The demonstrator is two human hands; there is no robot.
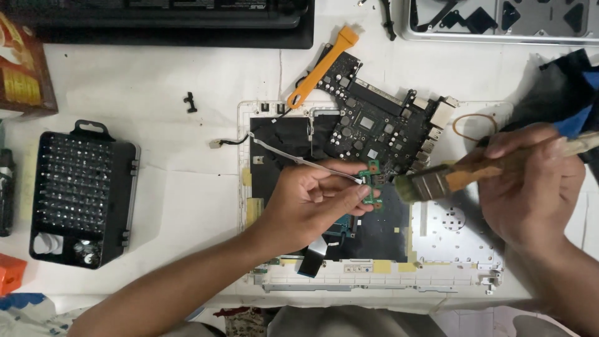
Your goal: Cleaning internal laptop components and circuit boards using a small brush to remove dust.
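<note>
My left hand [312,200] pinches a small green circuit board [373,178] with a thin white ribbon cable [293,158] trailing up and left from it. In my right hand [530,187] is a flat paintbrush [437,182]; its bristles touch the right edge of the small board. Both hands hover over an opened white laptop base [437,274]. A black motherboard [380,125] lies tilted on the upper part of the base.
An orange plastic pry tool [321,65] rests on the motherboard's upper left. A black screwdriver bit case [81,193] lies open at left. A rubber band [474,125], dark and blue cloth [568,93], a keyboard [162,19] and a silver case panel [499,19] lie around.
</note>
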